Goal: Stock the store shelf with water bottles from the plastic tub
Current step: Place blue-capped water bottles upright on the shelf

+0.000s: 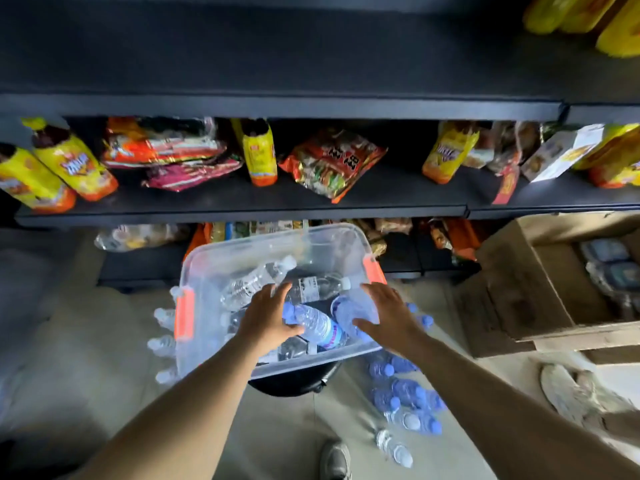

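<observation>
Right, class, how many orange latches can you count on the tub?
2. One latch on the left side of the tub, the other on its right; the arms may hide more.

top shelf [277,57] bare and open, middle shelf [242,206] crowded with snack packets [332,161], gaps between
</observation>
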Demonstrator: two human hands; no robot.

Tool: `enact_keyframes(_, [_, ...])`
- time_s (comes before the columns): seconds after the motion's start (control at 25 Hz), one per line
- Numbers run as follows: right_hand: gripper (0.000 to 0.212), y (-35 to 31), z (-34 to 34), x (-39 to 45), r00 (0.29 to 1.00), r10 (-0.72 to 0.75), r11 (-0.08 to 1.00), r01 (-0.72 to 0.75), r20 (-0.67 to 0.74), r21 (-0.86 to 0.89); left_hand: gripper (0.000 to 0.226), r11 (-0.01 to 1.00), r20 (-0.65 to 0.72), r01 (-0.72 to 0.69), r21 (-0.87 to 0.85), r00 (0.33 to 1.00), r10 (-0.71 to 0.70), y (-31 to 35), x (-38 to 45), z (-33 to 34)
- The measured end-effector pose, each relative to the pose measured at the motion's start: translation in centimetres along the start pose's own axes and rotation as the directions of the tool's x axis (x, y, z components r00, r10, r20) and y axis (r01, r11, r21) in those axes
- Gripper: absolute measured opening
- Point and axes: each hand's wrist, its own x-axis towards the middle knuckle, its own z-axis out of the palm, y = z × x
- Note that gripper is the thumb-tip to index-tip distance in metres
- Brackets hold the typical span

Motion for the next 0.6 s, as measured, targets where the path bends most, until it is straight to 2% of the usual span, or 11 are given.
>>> enact_keyframes(0.08, [0.086, 1.3, 3.3, 0.9, 0.999, 0.014, 0.999, -0.016, 0.041, 0.047, 0.095, 0.983, -0.045, 0.089, -0.159, 0.994, -0.098, -1.0, 1.1, 3.1])
enact_keyframes(0.2, [0.072, 1.8, 5.7, 2.4, 0.999, 0.013, 0.998, -0.015, 0.048, 0.056, 0.094, 0.905, -0.094, 0.192, -0.379, 0.965, -0.244, -1.9, 2.9, 6.3])
enact_keyframes(0.28, [0.073, 1.7, 6.3, 3.4, 0.999, 0.036, 0.999, -0.036, -0.005, 0.041, 0.086, 0.799, -0.015, 0.285, -0.53, 0.938, -0.345, -2.0, 3.4, 7.4])
enact_keyframes(0.36, [0.076, 1.6, 6.4, 4.4, 0.995, 0.103, 0.994, -0.103, 0.001, 0.043, 0.068, 0.672, 0.05, 0.338, -0.659, 0.911, -0.409, -1.8, 3.8, 8.2])
enact_keyframes(0.48, [0.078, 1.7, 6.4, 5.2, 0.981, 0.185, 0.98, -0.189, 0.063, 0.056, 0.052, 0.539, 0.046, 0.335, -0.773, 0.877, -0.479, -1.7, 4.5, 8.9])
enact_keyframes(0.6, [0.082, 2.0, 6.6, 5.4, 0.974, 0.206, 0.976, -0.211, 0.093, 0.051, 0.044, 0.492, 0.09, 0.359, -0.793, 0.868, -0.488, -2.3, 4.9, 9.3])
